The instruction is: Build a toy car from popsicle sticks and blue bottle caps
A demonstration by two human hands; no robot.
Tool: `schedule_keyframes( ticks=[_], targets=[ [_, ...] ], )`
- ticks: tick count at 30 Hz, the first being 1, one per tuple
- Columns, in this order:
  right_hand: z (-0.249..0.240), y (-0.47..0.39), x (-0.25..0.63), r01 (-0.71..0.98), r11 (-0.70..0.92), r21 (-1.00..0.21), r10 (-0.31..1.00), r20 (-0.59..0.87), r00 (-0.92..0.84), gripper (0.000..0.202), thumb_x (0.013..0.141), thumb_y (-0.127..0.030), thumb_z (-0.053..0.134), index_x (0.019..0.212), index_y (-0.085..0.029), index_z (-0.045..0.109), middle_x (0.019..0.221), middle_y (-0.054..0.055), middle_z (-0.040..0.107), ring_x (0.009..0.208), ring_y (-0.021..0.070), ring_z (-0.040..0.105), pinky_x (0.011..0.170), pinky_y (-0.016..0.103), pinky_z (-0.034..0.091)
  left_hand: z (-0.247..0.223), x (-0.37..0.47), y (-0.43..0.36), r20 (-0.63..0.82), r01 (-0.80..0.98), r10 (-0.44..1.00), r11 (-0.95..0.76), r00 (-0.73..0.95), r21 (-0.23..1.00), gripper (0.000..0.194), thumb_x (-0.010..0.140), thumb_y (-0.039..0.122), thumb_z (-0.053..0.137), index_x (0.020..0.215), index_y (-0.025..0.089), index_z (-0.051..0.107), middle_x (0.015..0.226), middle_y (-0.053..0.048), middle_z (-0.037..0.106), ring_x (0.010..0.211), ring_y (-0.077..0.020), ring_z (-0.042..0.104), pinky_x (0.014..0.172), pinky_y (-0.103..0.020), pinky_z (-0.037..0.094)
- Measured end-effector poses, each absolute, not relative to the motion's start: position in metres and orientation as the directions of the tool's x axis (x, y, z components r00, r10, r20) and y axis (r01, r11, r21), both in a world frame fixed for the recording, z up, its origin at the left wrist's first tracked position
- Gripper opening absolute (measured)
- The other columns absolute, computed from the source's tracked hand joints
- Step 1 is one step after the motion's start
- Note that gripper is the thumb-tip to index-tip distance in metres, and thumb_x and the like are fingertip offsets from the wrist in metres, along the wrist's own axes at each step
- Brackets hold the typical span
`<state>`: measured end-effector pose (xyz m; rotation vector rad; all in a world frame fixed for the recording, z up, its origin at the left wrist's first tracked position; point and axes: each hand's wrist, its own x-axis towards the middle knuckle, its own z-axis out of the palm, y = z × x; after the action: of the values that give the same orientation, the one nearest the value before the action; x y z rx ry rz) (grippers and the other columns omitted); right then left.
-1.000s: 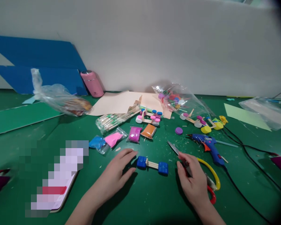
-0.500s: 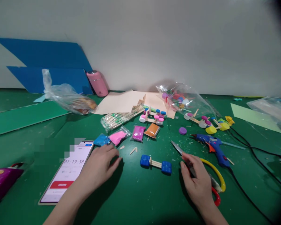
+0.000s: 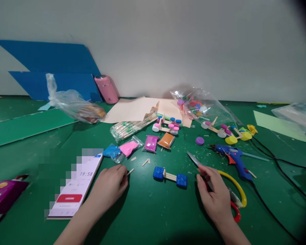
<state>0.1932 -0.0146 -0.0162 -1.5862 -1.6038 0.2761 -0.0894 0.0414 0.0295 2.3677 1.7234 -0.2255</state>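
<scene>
Pinched in my left hand [image 3: 113, 180] is a short wooden stick [image 3: 130, 171], its tip poking out past the fingers. My right hand [image 3: 214, 190] is closed around the blades of a pair of scissors [image 3: 193, 158]; the points face away from me, and the yellow and red handles lie beside the palm. Between the hands rests a small piece of joined sticks [image 3: 170, 176] with a blue block at each end. Small cut stick bits [image 3: 146, 162] are scattered just beyond my left hand.
A blue glue gun [image 3: 232, 158] with a black cord lies at right. Clay packets [image 3: 151, 143], bundled sticks [image 3: 135, 127] and stick-and-cap models [image 3: 165, 126] stand further back. A phone [image 3: 71, 190] lies left of my left arm. Behind are a pink bottle [image 3: 107, 90] and plastic bags [image 3: 76, 105].
My left hand has drawn back a little from the blue packet, its fingers now pinched on a short stick. My right hand still holds the scissors in nearly the same place.
</scene>
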Motion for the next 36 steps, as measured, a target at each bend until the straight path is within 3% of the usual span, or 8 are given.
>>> schedule_keyframes(
  ticks=[9,12,14,16,19,22,28,36],
  targets=[
    [-0.017,-0.014,0.194,0.716,0.179,-0.675,0.904,0.401,0.152,0.026,0.080,-0.020,0.048,0.106,-0.021,0.051,0.096,0.009,0.056,0.088,0.0235,0.054,0.072,0.039,0.047,0.023,-0.087,0.039,-0.125,0.958,0.973,-0.159,0.193,0.238,0.016,0.074,0.019,0.041,0.064,0.017,0.053,0.064,-0.006,0.059,0.058,-0.0188,0.054,0.056,-0.028,0.035],
    [-0.015,-0.014,0.193,0.710,0.188,-0.678,0.899,0.410,0.153,0.025,0.080,-0.020,0.049,0.105,-0.020,0.052,0.094,0.009,0.056,0.087,0.0231,0.055,0.072,0.038,0.047,0.026,-0.083,0.033,-0.138,0.849,0.987,0.006,0.079,0.528,0.013,0.074,0.025,0.046,0.064,0.018,0.051,0.057,0.000,0.054,0.053,-0.0156,0.050,0.052,-0.025,0.034],
    [-0.011,-0.015,0.189,0.696,0.192,-0.692,0.902,0.403,0.152,0.025,0.080,-0.019,0.050,0.104,-0.020,0.052,0.095,0.009,0.056,0.085,0.0219,0.055,0.072,0.036,0.046,0.031,-0.076,0.028,-0.229,0.604,0.970,0.138,0.076,0.785,0.012,0.071,0.027,0.051,0.063,0.018,0.050,0.054,0.003,0.050,0.051,-0.0123,0.046,0.049,-0.022,0.033],
    [-0.002,-0.016,0.181,0.652,0.198,-0.732,0.915,0.376,0.143,0.025,0.080,-0.018,0.050,0.104,-0.021,0.053,0.094,0.007,0.056,0.082,0.0197,0.055,0.071,0.033,0.047,0.036,-0.065,0.022,-0.364,0.279,0.914,0.308,0.179,0.910,0.012,0.069,0.026,0.055,0.064,0.017,0.050,0.054,0.003,0.052,0.049,-0.0096,0.044,0.047,-0.020,0.032],
    [0.018,-0.013,0.164,0.528,0.209,-0.823,0.956,0.285,0.064,0.022,0.082,-0.020,0.048,0.104,-0.023,0.054,0.084,0.003,0.057,0.074,0.0160,0.055,0.067,0.028,0.046,0.043,-0.043,0.013,-0.454,-0.053,0.815,0.504,0.360,0.862,0.013,0.067,0.023,0.060,0.062,0.015,0.051,0.050,0.003,0.054,0.042,-0.0058,0.039,0.044,-0.018,0.029],
    [0.037,-0.008,0.148,0.404,0.183,-0.896,0.983,0.162,-0.087,0.021,0.084,-0.023,0.046,0.103,-0.022,0.055,0.081,0.002,0.056,0.070,0.0140,0.054,0.063,0.025,0.045,0.047,-0.023,0.004,-0.491,-0.180,0.769,0.596,0.410,0.783,0.016,0.066,0.023,0.064,0.060,0.014,0.053,0.048,0.002,0.055,0.040,-0.0046,0.038,0.043,-0.017,0.027],
    [0.047,-0.003,0.137,0.275,0.149,-0.950,0.966,0.081,-0.245,0.016,0.084,-0.025,0.047,0.076,-0.018,0.059,0.070,0.001,0.054,0.065,0.0128,0.051,0.060,0.024,0.042,0.044,-0.009,-0.012,-0.493,-0.310,0.760,0.632,0.423,0.710,0.019,0.064,0.025,0.067,0.060,0.013,0.053,0.049,0.001,0.056,0.042,-0.0050,0.039,0.043,-0.017,0.027],
    [0.037,0.002,0.141,0.219,0.136,-0.966,0.983,0.104,-0.154,0.014,0.082,-0.023,0.048,0.074,-0.018,0.057,0.069,0.000,0.052,0.061,0.0117,0.048,0.055,0.023,0.038,0.041,-0.008,-0.020,-0.506,-0.285,0.769,0.624,0.391,0.728,0.021,0.072,0.031,0.061,0.064,0.012,0.057,0.048,0.001,0.053,0.040,-0.0046,0.039,0.043,-0.017,0.025]
  ],
)
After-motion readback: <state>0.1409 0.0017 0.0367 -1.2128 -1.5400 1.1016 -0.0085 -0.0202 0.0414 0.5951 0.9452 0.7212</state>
